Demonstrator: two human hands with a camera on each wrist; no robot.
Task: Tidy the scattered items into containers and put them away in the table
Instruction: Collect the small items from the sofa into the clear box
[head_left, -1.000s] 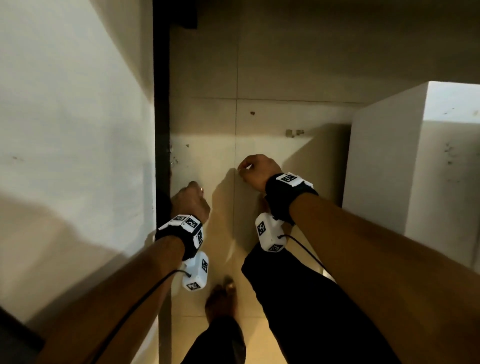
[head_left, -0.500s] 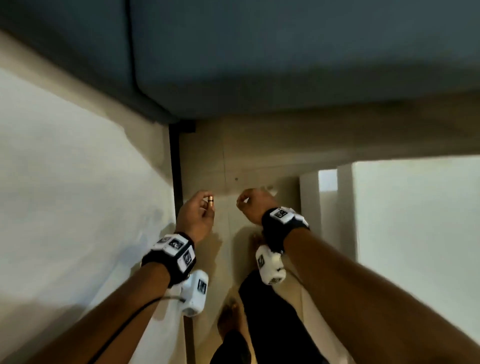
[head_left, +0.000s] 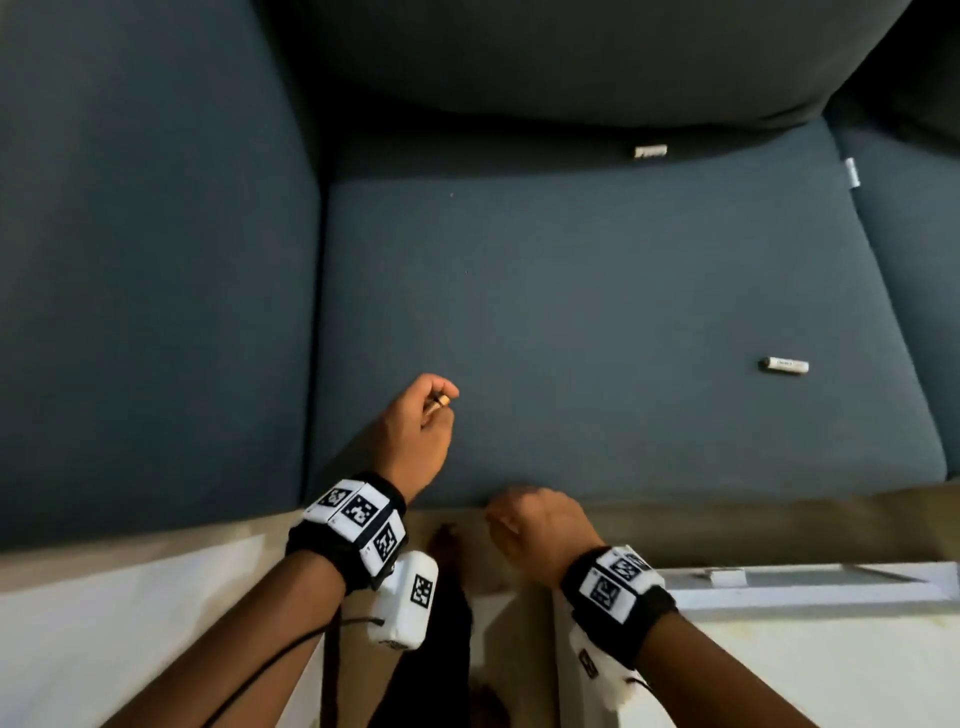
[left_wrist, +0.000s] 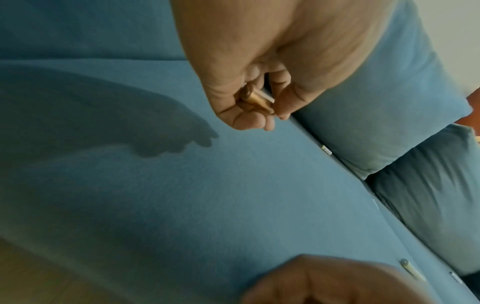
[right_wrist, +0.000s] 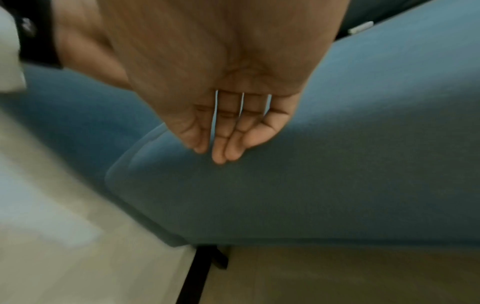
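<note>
My left hand hovers over the front left of the blue sofa seat and pinches a small copper-coloured cylinder in its fingertips. The left wrist view shows the cylinder held between thumb and curled fingers. A white cylinder like a battery lies on the seat at the right. Another small white item sits in the crease under the back cushion. My right hand hangs at the seat's front edge. In the right wrist view its fingers are nearly straight, together and empty.
A white table stands at the lower right, with a shallow white container at its near edge. Another white surface is at the lower left. Between them are beige floor and my dark trouser leg. Sofa armrest rises left.
The view swung up from the floor between the white tables to the sofa. My left hand moved forward over the seat with the copper cylinder; my right hand reached the seat's edge.
</note>
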